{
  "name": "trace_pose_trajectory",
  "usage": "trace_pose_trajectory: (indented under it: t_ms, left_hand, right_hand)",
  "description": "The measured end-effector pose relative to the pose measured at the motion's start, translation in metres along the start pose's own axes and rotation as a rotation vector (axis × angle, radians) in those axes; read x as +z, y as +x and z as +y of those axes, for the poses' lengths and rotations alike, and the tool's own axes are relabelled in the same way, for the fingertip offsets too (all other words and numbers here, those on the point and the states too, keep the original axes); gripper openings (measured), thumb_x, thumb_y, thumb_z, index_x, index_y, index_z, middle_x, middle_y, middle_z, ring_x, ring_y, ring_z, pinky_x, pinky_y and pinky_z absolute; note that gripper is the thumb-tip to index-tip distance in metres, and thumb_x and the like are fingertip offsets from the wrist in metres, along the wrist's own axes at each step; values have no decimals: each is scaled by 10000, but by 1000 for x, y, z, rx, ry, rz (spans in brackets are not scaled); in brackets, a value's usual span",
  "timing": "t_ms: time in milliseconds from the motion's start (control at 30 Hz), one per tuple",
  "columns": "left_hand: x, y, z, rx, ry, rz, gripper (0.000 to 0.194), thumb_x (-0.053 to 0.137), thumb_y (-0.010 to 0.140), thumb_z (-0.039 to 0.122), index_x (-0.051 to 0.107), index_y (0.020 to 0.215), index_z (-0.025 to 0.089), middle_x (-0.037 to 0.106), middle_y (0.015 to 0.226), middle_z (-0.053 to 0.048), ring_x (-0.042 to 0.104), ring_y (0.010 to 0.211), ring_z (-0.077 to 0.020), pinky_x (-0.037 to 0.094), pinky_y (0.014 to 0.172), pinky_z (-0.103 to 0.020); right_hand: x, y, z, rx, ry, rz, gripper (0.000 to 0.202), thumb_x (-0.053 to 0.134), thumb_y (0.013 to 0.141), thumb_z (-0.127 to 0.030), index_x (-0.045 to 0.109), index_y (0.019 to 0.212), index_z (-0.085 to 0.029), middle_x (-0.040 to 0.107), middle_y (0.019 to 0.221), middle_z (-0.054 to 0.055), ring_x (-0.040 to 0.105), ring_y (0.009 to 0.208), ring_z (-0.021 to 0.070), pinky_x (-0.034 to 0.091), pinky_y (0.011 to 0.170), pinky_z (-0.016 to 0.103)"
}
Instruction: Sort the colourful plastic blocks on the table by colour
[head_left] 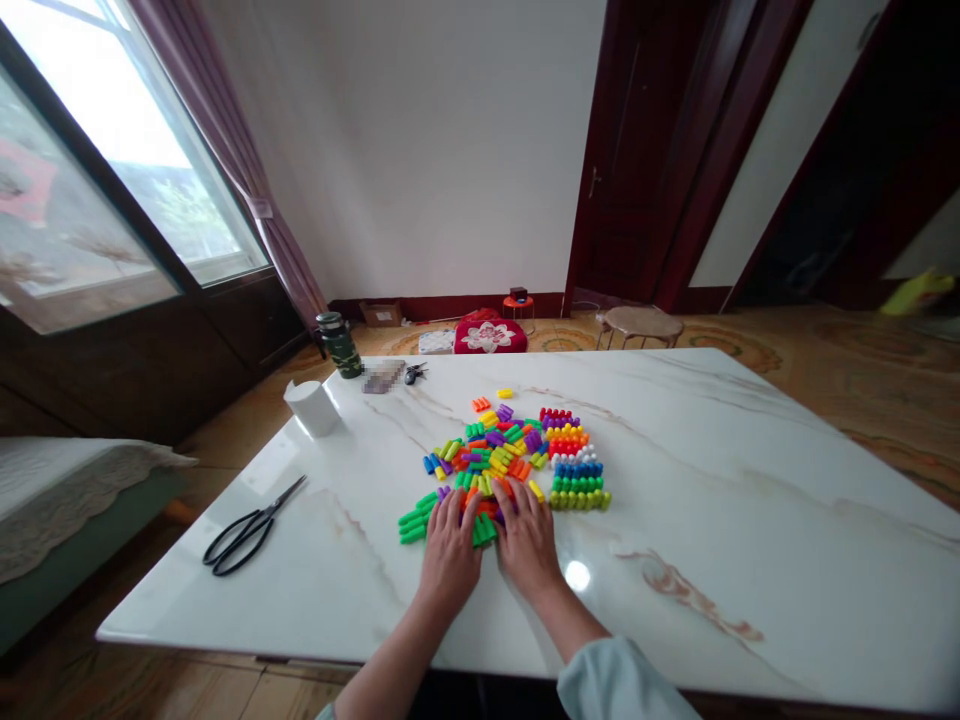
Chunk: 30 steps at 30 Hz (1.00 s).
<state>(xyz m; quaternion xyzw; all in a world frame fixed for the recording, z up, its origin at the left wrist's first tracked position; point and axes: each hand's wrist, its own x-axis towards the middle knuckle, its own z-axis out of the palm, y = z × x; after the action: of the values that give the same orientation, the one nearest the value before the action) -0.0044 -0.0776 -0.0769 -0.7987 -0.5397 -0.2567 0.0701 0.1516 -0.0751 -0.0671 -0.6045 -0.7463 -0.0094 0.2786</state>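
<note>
A loose pile of small plastic bullet-shaped pieces (pixel 495 458) in many colours lies at the middle of the marble-patterned table (pixel 720 450). My left hand (pixel 451 550) rests at the near edge of the pile, fingers stretched over the pieces, beside several long green pieces (pixel 414 522). Close by on its right, my right hand (pixel 529 538) lies with spread fingers on orange and purple pieces. Green pieces (pixel 484 530) show between both hands. Fingertips partly cover what is beneath them. To the right of the pile stand neat rows of pieces sorted by colour (pixel 577 470).
Black-handled scissors (pixel 251 528) lie on the table's left side. Farther back are a white paper roll (pixel 312 408), a camouflage flask (pixel 339 345), a blurred flat item (pixel 383 377) and keys (pixel 414 373). Beyond the table stand a red stool (pixel 491 336) and a round stool (pixel 643 322).
</note>
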Motion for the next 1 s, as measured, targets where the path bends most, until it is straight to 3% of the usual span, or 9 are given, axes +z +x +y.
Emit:
trace_pose_trajectory:
  t_ms: [367,600,700,833,1000]
  left_hand:
    - [1,1,-2,-30,-82,-13,649,511,729,120,470,1373,192,513,1374,-137,433,1299,-316,335,1088,-518]
    - [-1,3,-3,-62,-112,-23,570,470,753,68,566,1290,231,591,1251,-100,492,1209,-286,396,1025,-465]
    - [2,16,-3,-95,-154,-2,424,474,847,137,601,1239,235,621,1176,-106,540,1126,-291,443,955,-477]
    - [5,48,-7,-120,-292,36,363,502,850,157,614,1187,234,636,1071,-86,591,1025,-257,500,892,-446]
    - [-8,71,-19,-119,-362,32,480,494,858,139,511,1331,219,518,1331,-118,498,1251,-243,440,1033,-438]
  right_hand:
    - [-1,3,2,-6,26,13,497,484,931,-262,444,1425,-292,489,1402,98,405,1283,278,329,1016,446]
    - [5,6,1,-8,-40,2,397,494,923,-180,580,1287,-312,622,1203,88,539,1093,259,449,804,373]
    - [3,16,3,-17,-37,6,397,498,917,-165,585,1276,-309,640,1164,73,568,1058,235,479,798,344]
    - [-10,45,7,-8,34,-4,396,471,919,-168,580,1289,-254,661,1067,73,587,1033,217,501,856,331]
    - [-31,70,12,-20,84,18,441,502,899,-197,536,1337,-235,577,1289,88,529,1181,227,497,940,363]
